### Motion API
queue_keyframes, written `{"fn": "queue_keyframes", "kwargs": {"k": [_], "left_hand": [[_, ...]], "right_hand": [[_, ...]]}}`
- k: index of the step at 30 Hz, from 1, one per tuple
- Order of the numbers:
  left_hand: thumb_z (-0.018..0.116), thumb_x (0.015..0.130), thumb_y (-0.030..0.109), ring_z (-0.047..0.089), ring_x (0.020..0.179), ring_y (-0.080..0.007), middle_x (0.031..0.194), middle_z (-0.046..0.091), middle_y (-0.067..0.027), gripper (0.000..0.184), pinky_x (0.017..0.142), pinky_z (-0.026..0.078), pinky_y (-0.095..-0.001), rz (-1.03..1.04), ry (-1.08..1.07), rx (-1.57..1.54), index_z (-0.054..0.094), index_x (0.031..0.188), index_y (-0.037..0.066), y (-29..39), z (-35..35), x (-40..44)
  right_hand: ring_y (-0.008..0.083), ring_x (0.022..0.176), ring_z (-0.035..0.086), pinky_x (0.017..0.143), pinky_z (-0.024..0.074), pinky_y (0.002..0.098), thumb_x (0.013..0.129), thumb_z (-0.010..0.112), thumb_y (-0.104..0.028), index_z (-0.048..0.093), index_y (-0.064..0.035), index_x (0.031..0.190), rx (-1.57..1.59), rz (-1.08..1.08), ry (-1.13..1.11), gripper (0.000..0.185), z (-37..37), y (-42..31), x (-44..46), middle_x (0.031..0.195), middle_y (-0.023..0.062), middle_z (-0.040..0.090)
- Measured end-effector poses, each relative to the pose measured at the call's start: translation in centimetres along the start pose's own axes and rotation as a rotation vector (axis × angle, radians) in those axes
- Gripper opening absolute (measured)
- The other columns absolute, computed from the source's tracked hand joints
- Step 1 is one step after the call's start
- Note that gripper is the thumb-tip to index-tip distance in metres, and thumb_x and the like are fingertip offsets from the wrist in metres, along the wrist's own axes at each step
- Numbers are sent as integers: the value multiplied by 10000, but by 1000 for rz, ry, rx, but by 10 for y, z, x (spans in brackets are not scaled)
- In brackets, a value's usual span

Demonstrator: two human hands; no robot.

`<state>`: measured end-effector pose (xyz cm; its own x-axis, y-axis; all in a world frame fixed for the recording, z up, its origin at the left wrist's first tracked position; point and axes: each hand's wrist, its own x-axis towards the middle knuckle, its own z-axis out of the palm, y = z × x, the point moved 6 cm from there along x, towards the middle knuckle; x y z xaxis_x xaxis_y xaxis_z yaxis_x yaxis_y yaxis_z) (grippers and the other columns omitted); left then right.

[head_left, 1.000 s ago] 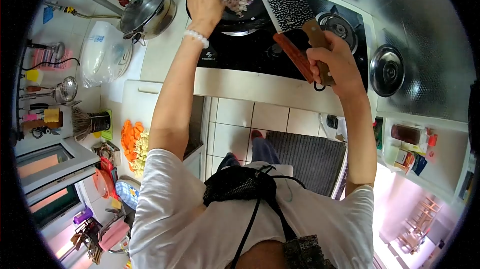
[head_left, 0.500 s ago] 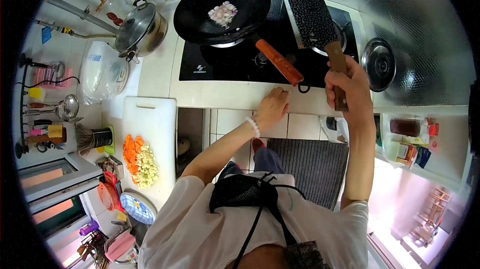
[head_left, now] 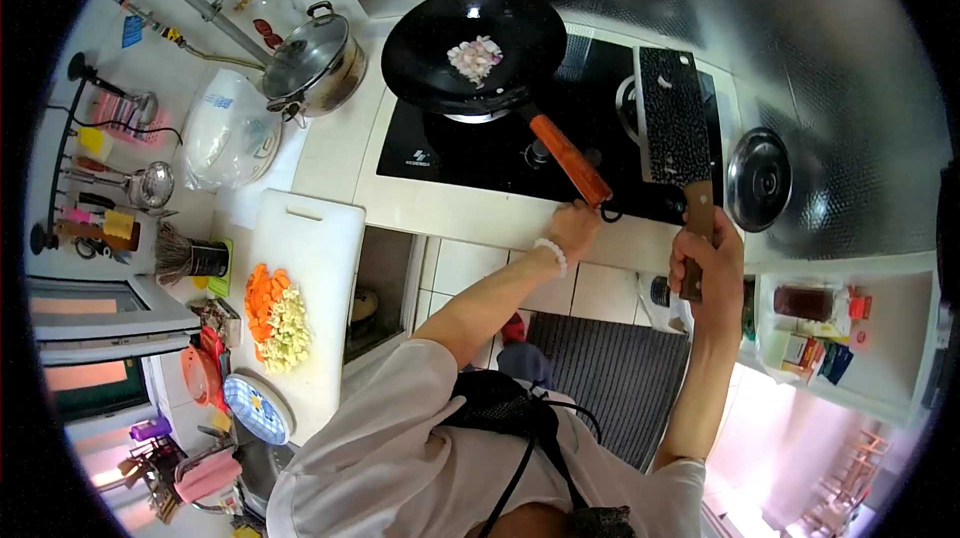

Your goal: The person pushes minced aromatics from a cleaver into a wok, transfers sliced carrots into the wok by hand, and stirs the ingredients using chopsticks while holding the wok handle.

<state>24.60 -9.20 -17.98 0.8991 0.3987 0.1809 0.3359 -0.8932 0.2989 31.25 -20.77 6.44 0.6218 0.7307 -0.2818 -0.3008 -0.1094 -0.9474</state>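
Observation:
My right hand (head_left: 708, 263) is wrapped round the wooden handle of a cleaver (head_left: 672, 118), whose dark, speckled blade points away over the right side of the stove. A small pale bit sticks to the blade. At the front edge of the stove, my left hand (head_left: 576, 228) is just below the end of the wok's red-brown handle (head_left: 570, 160); its fingers are partly hidden there. Chopped pale pink pieces (head_left: 474, 59) lie in the black wok (head_left: 420, 38), which sits on the left burner.
A lidded pot (head_left: 318, 63) stands left of the stove. The white cutting board (head_left: 318, 248) holds orange slices (head_left: 264, 303) and pale yellow pieces (head_left: 287, 330). A round metal lid (head_left: 759, 180) leans at the right wall. The counter edge (head_left: 480, 223) runs before me.
My left hand has left the wok's far left side and come down to the handle's end. The cleaver, in my right hand, has moved right and away from the wok.

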Motion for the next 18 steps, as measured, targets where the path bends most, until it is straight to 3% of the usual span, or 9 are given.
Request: {"fn": "queue_keyframes", "kwargs": {"k": [1,4,6,8,10,16,18], "left_hand": [[547,777,34,629,686,-281,763,615,-173,107,583,512,-355,-26,-45,87,642,808,-3,5,-13,-1],[551,763,43,626,672,-287,732,617,-174,98,592,514,-362,-107,-22,-167,632,792,-5,2,-36,-5],[550,766,65,629,668,-286,709,617,-170,105,601,515,-378,-44,-3,-79,623,791,-6,1,-27,-13],[539,765,71,633,692,-302,731,625,-170,107,614,517,-391,-161,-200,-170,616,773,-2,0,-34,-22],[555,746,86,638,719,-304,763,635,-165,88,628,517,-398,-151,-79,-221,610,759,18,1,-43,-40],[596,679,11,595,632,-309,726,603,-145,46,566,480,-375,-487,333,-636,590,719,31,-66,-127,-97],[599,689,-3,580,597,-313,705,597,-156,50,541,463,-365,-422,486,-446,591,731,22,-91,-187,-85]], "right_hand": [[118,442,479,356,381,261,776,590,-32,490,-31,958,22,-6,11,207,-1,1,0,628,36,490],[122,437,475,357,381,264,768,582,-19,492,-38,951,34,3,10,205,-4,6,0,632,38,491],[123,438,472,358,378,260,768,576,-20,492,-42,950,37,38,3,202,-7,14,1,637,39,492],[122,437,469,359,378,259,773,576,-26,491,-43,946,67,17,22,192,-10,15,0,638,37,495],[121,436,468,359,379,259,776,578,-30,491,-42,948,59,17,34,193,-13,17,0,638,37,495],[118,440,473,359,390,260,782,590,-42,487,-38,957,79,34,59,203,-25,25,-8,634,37,497],[118,443,477,359,393,259,782,595,-47,485,-36,958,76,33,61,207,-25,30,-10,632,38,498]]}}
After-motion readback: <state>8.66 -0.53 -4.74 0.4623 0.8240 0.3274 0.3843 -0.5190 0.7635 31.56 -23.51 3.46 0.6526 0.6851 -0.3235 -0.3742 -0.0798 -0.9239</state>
